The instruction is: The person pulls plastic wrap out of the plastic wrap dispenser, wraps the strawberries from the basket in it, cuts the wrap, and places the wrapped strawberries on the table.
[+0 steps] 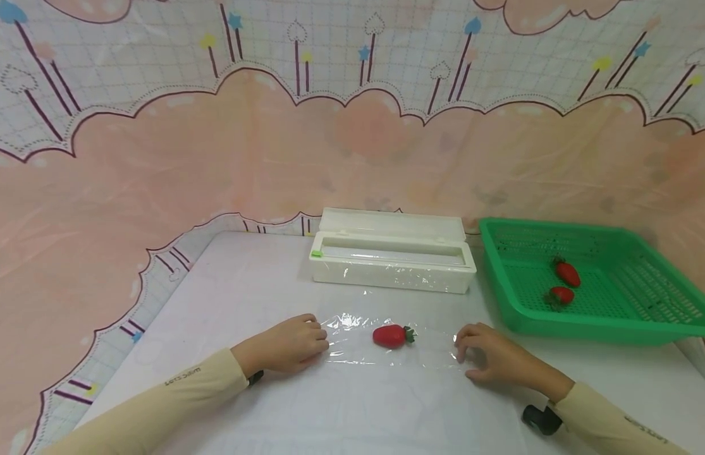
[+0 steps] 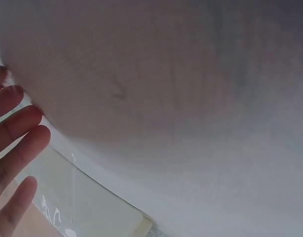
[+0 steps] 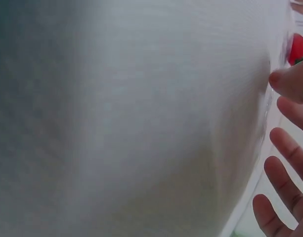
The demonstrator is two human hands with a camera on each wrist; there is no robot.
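A red strawberry [image 1: 389, 336] with a green leafy top lies on a sheet of clear cling film [image 1: 352, 351] spread on the white table. At the film's left edge is my left hand [image 1: 289, 344], its fingertips touching or very close to the film. My right hand [image 1: 496, 355] is by the film's right edge, thumb and fingers apart. The left wrist view shows the left fingers [image 2: 23, 122] loosely extended. In the right wrist view the right fingers [image 3: 288, 183] are spread, and part of the strawberry [image 3: 298, 49] shows past the thumb.
Behind the film stands a white cling film box [image 1: 389, 278] with its lid raised and a roll inside. To the right, a green plastic basket [image 1: 557, 325] holds two more strawberries [image 1: 567, 274]. A patterned pink cloth [image 1: 352, 164] hangs behind the table [image 1: 238, 278].
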